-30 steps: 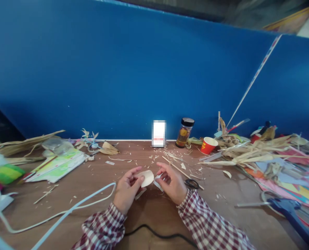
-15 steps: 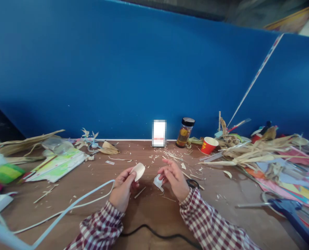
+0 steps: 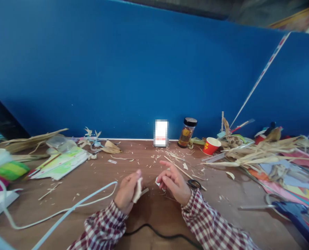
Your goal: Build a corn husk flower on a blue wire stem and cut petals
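Observation:
My left hand is closed on a pale cream piece of corn husk, seen nearly edge-on between thumb and fingers. Across a small gap, my right hand has its index finger stretched out and the other fingers curled in. A small white scrap shows at those curled fingers, mostly hidden behind them; its kind I cannot make out. Beside the right wrist lie black-handled scissors. A thin pale strip is on the table just right of the left hand.
Husk shavings litter the brown table. At the back stand a lit, blurred-out screen, a dark-lidded jar and a red paper cup. A blue glue gun and husk pile lie right; cables run left.
My left hand has turned, so the husk piece went from face-on to edge-on. The white scrap is now more covered by my right fingers. The view has shifted slightly.

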A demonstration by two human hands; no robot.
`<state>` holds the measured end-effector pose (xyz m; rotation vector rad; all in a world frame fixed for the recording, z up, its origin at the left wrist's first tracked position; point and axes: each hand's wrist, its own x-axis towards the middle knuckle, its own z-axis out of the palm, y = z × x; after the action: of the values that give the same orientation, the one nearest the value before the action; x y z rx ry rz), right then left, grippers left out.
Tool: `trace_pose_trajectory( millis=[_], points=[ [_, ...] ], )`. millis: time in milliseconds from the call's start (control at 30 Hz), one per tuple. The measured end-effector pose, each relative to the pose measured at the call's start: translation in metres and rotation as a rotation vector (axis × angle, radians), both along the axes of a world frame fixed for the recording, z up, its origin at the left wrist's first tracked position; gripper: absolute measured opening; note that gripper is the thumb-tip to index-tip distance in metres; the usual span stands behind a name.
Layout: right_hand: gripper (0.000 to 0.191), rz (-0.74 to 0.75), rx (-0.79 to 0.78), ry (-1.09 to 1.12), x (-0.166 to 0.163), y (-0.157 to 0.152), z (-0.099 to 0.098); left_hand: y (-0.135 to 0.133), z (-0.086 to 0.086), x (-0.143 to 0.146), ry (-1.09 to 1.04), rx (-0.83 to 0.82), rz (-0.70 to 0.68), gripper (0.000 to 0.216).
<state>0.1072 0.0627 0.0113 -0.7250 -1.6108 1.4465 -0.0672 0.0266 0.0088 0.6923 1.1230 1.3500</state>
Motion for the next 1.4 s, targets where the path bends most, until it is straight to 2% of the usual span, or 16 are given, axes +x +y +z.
trace_pose_trajectory(
  millis=[100,200,300,400,533,700,800,1067,1267,1400],
  points=[
    [0.05,0.109,-0.038,0.013,0.001,-0.001,0.0,0.0,-0.007,0.001,0.243,0.109,-0.043,0.028],
    [0.054,0.194,-0.066,0.024,0.002,-0.003,0.001,-0.001,-0.008,0.001,0.356,0.187,-0.134,0.043],
    [0.053,0.301,-0.115,0.029,0.003,-0.004,0.004,-0.002,-0.007,0.002,0.37,0.224,-0.195,0.041],
    [0.054,0.383,-0.183,0.027,0.003,-0.006,0.01,-0.002,-0.007,0.002,0.356,0.261,-0.191,0.043],
    [0.056,0.411,-0.24,0.03,0.003,-0.007,0.015,-0.002,-0.009,0.0,0.366,0.25,-0.18,0.043],
    [0.052,0.451,-0.222,0.009,0.002,-0.006,0.012,-0.003,-0.006,0.002,0.347,0.236,-0.201,0.032],
    [0.052,0.445,-0.216,-0.001,0.002,-0.006,0.007,-0.002,-0.007,0.003,0.353,0.241,-0.183,0.024],
    [0.052,0.388,-0.221,-0.018,0.002,-0.004,0.008,-0.002,-0.011,0.002,0.376,0.19,-0.154,0.023],
    [0.048,0.226,-0.218,0.051,0.007,0.007,0.004,0.0,-0.009,0.001,0.337,0.119,-0.112,0.023],
    [0.044,0.005,-0.224,0.124,0.01,0.014,0.001,0.001,-0.011,0.0,0.31,0.089,-0.079,0.025]
  ],
)
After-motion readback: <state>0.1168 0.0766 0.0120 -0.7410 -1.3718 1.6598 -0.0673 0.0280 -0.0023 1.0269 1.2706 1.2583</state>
